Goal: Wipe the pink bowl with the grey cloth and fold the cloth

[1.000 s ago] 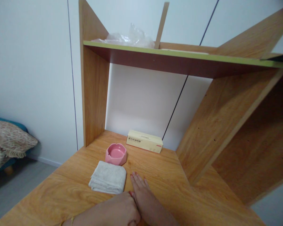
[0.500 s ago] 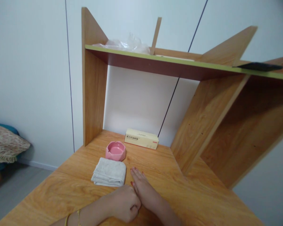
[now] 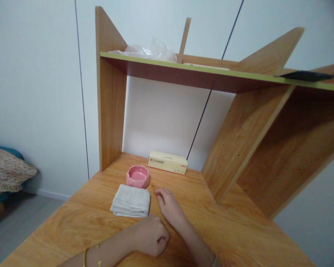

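Observation:
My left hand [image 3: 151,237] rests on the wooden desk [image 3: 72,222] as a closed fist with nothing visible in it. My right hand [image 3: 169,206] lies just ahead of it, fingers loosely bent and empty, fingertips close to the right edge of a folded grey towel [image 3: 130,201]. Behind the towel sits a pink ashtray-like dish [image 3: 137,176]. A long cream box [image 3: 167,162] lies against the back wall.
A shelf [image 3: 183,68] spans above the desk, with a crumpled clear plastic bag [image 3: 151,52] and a dark flat object [image 3: 306,76] on it. Slanted wooden panels [image 3: 239,148] close the right side. A bed with a patterned blanket [image 3: 5,172] is far left.
My right hand has slid forward past the fist and its flat fingers have curled slightly near the towel. My left fist stays on the desk. The view has shifted a little.

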`<control>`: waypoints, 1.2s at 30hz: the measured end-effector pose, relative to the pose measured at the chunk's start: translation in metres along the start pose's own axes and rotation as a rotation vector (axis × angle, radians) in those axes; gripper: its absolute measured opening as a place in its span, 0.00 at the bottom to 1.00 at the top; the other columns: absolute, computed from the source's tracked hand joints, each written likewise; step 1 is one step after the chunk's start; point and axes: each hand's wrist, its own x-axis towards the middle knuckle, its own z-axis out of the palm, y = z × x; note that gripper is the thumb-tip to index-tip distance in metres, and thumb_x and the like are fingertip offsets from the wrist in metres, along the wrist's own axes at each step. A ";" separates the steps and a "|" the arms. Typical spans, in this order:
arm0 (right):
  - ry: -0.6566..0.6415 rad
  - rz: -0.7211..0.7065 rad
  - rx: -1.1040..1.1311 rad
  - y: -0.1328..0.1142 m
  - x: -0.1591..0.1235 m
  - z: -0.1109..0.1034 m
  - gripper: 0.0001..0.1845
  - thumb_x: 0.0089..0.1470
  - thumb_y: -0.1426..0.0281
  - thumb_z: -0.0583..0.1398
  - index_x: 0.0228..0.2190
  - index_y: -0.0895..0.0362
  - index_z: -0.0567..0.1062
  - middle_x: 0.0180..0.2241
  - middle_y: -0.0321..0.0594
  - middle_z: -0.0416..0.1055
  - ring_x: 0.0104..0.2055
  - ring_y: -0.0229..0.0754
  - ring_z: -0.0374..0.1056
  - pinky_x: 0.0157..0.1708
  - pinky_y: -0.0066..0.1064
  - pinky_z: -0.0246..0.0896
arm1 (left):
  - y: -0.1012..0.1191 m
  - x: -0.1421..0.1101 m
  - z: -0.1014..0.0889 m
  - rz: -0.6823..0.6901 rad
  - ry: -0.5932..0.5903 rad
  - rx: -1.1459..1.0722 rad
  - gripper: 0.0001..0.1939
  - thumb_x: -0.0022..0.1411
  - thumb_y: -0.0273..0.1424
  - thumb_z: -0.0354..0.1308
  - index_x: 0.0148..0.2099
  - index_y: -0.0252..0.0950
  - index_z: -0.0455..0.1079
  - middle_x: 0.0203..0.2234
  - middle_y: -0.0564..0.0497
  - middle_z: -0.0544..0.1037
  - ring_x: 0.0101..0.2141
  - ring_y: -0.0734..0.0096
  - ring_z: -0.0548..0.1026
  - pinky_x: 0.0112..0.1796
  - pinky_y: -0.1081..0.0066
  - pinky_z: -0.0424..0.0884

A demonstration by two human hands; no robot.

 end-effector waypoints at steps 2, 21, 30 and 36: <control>0.028 -0.011 0.019 -0.007 0.010 0.000 0.12 0.52 0.75 0.49 0.34 0.60 0.72 0.36 0.44 0.69 0.41 0.40 0.63 0.43 0.30 0.56 | 0.000 0.000 0.000 -0.005 -0.005 0.019 0.07 0.42 0.20 0.52 0.17 0.34 0.61 0.14 0.55 0.71 0.15 0.79 0.60 0.17 0.79 0.54; -0.155 -0.041 -0.026 0.000 0.003 -0.005 0.20 0.35 0.82 0.56 0.33 0.55 0.68 0.34 0.34 0.61 0.38 0.38 0.60 0.37 0.26 0.53 | 0.006 -0.006 0.003 0.235 0.279 0.211 0.06 0.46 0.24 0.48 0.20 0.37 0.58 0.14 0.54 0.66 0.18 0.73 0.63 0.21 0.72 0.57; 0.025 0.222 -0.601 0.041 -0.032 -0.074 0.16 0.39 0.79 0.53 0.33 0.57 0.71 0.40 0.46 0.63 0.45 0.48 0.56 0.42 0.36 0.46 | -0.034 -0.012 -0.039 -0.367 0.942 -0.308 0.10 0.49 0.25 0.43 0.19 0.37 0.59 0.14 0.55 0.65 0.20 0.73 0.65 0.25 0.74 0.61; 0.002 0.078 -0.440 0.037 -0.023 -0.054 0.08 0.50 0.68 0.53 0.32 0.55 0.71 0.35 0.40 0.68 0.40 0.44 0.60 0.40 0.34 0.50 | -0.082 -0.022 -0.052 -0.718 1.268 -0.417 0.11 0.51 0.29 0.46 0.37 0.37 0.66 0.36 0.49 0.71 0.42 0.61 0.67 0.42 0.66 0.62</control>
